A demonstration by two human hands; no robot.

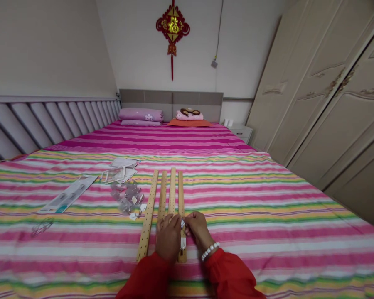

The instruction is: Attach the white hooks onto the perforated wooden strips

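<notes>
Four long wooden strips with rows of little holes lie side by side on the striped bed cover, flat and straight, so they stay still and are easy to reach. The near ends sit right under the person's hands. The left hand rests on top of the strips and presses down, which likely keeps them from sliding on the soft cover. The right hand is beside it, with a white bead bracelet on the wrist. The fingertips of both hands meet over the strip on the right and pinch a small white and clear piece; it may be a little hook or clip, but it is too small to tell for sure. Another small clear piece sits on the same strip, closer to the person. To the left, well apart from the hands, lie more small clear pieces in a loose pile, some opened plastic packs and a flat card pack, spread out so each can be picked up.
</notes>
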